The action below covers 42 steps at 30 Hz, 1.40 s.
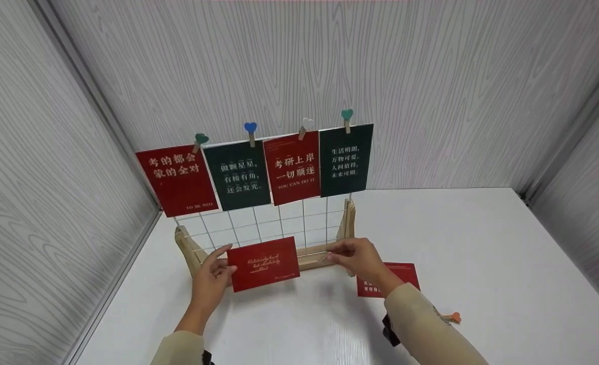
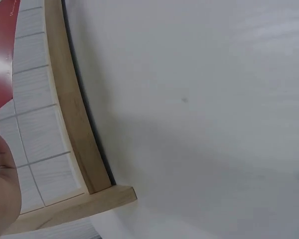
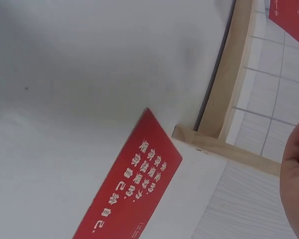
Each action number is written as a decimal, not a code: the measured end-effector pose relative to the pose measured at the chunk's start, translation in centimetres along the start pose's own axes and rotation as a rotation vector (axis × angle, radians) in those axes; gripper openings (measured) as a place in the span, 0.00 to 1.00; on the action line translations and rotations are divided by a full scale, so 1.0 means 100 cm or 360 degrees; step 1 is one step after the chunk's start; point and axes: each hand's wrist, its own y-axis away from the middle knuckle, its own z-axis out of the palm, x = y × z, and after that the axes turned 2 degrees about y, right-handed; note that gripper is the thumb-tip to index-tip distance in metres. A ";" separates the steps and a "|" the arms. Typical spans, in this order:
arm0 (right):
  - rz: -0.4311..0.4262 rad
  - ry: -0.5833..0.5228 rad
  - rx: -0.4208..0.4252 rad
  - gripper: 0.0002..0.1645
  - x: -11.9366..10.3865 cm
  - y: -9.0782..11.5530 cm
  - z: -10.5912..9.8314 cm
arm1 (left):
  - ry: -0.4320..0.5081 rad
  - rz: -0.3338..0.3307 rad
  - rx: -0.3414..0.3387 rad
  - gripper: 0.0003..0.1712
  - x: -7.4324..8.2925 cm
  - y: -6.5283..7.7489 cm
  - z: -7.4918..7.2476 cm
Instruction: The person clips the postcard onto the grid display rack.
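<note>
A red card (image 1: pixel 263 263) with a line of script stands in front of the wire grid rack (image 1: pixel 266 223), its left edge pinched between the thumb and fingers of my left hand (image 1: pixel 213 276). To the right of that card, my right hand (image 1: pixel 358 258) has its thumb and fingertips close together at the lower wires; I cannot tell whether they pinch something small. Along the rack's top hang a red card (image 1: pixel 178 180), a green card (image 1: pixel 236 175), another red card (image 1: pixel 293 167) and another green card (image 1: pixel 346 159), each under a heart-topped clothespin.
Partly under my right forearm, a red card (image 3: pixel 132 184) with white writing lies on the white table (image 1: pixel 482 243). An orange heart clothespin (image 1: pixel 454 317) lies near the right sleeve. Wooden feet (image 2: pixel 109 196) carry the rack; patterned panels (image 1: pixel 431 91) rise behind and beside it.
</note>
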 end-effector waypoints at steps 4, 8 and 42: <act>-0.0043 0.0018 0.0003 0.10 -0.011 -0.007 0.007 | -0.0060 0.0026 0.0042 0.31 0.003 -0.002 -0.008; -0.0098 0.0025 0.0017 0.10 -0.024 -0.014 0.013 | -0.0102 0.0013 0.0055 0.31 0.008 -0.004 -0.014; -0.0250 -0.0005 0.0338 0.12 -0.100 -0.045 0.068 | -0.0096 0.0158 0.0175 0.29 0.031 -0.023 -0.027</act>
